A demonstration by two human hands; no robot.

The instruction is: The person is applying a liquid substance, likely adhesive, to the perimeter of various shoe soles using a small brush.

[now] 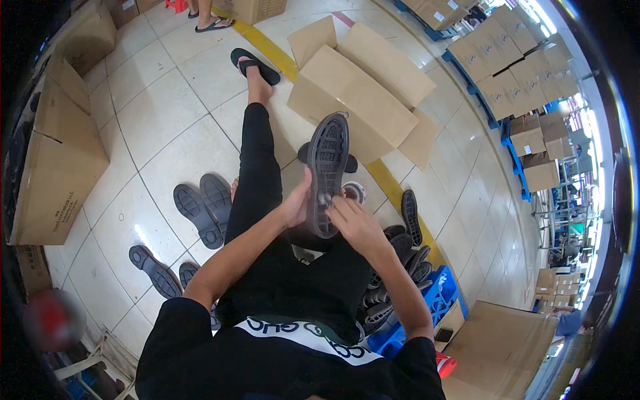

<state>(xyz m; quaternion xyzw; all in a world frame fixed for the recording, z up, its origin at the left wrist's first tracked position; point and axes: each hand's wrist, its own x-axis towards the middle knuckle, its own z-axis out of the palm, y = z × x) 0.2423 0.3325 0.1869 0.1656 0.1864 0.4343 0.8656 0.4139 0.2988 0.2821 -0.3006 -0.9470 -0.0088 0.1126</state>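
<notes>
Upright over my lap is a dark grey shoe sole (pixel 329 157), its ribbed, hollowed side showing and its toe pointing away from me. My left hand (pixel 297 202) grips its left edge near the heel. At the heel end, my right hand (pixel 351 222) has its fingers bent and pressed together against the sole's hollow. A small shiny patch shows by those fingertips; what they pinch is too small to make out. Just beyond the right hand sits a round white ring-shaped thing (pixel 355 192), partly covered by the hand.
An open cardboard box (pixel 350 107) stands ahead on the tiles. Pairs of soles (pixel 193 208) lie left of my leg. On my right, more soles (pixel 402 245) are heaped by a blue crate (pixel 440 293). A large carton (pixel 57 167) stands far left; another person's foot (pixel 212 25) is ahead.
</notes>
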